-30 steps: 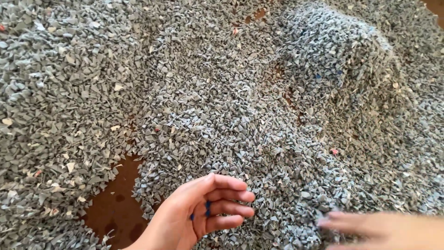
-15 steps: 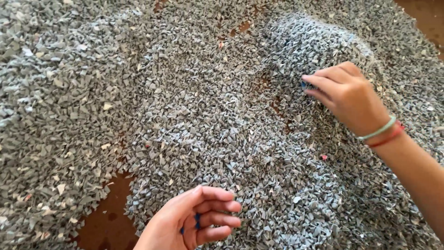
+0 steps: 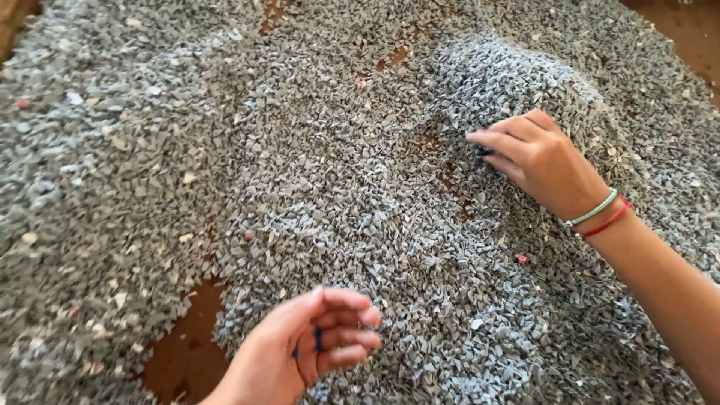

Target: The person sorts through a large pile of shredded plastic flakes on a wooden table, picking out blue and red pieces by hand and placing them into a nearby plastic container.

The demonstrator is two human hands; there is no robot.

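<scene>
— Hands? Left hand (image 3: 300, 352) cupped, loosely holding small blue bits (image 3: 318, 341), near the bare floor patch (image 3: 187, 352).
— Right?
— Right hand (image 3: 540, 157) pinching a dark blue chip (image 3: 484, 152) at the grey flake mound (image 3: 510, 75) edge; grey flakes all around.

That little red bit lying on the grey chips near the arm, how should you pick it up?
Pinch the red bit by its two outer edges with thumb and one fingertip, coming straight down from above. It looks small and lies flat on top of the loose grey chips, so probably only its top and edges are free; a sideways scoop would gather chips too.
</scene>
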